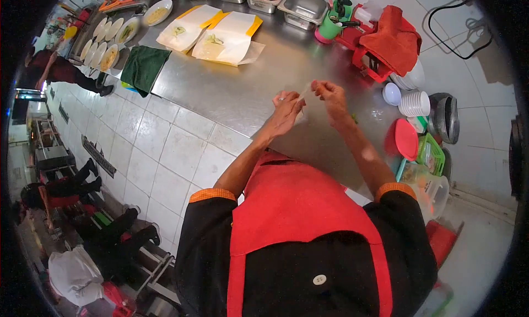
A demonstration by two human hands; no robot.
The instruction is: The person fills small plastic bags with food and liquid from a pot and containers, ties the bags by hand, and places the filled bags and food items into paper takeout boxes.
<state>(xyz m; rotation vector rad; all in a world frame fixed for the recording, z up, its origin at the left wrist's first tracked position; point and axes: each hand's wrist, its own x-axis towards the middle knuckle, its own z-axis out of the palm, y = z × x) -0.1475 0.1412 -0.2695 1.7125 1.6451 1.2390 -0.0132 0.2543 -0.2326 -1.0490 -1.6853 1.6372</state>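
Over the steel counter [237, 94], my left hand [284, 113] has its fingers closed on a thin translucent strip [305, 91], which looks like plastic film. A ring shows on one finger. My right hand [332, 101] is beside it, thumb and fingers pinched together close to the strip's upper end. Whatever is in that pinch is too small to make out. Farther up the counter lie two sheets of white and yellow wrapping paper [234, 51], each with a little pale green food [214, 40] on it.
Metal food pans [304, 8] line the back edge. White oval plates [158, 13] and a dark green cloth [144, 69] are at left. A red cloth [390, 41], white bowls [414, 104] and a green basket [432, 154] stand at right. Other people [60, 66] are at far left.
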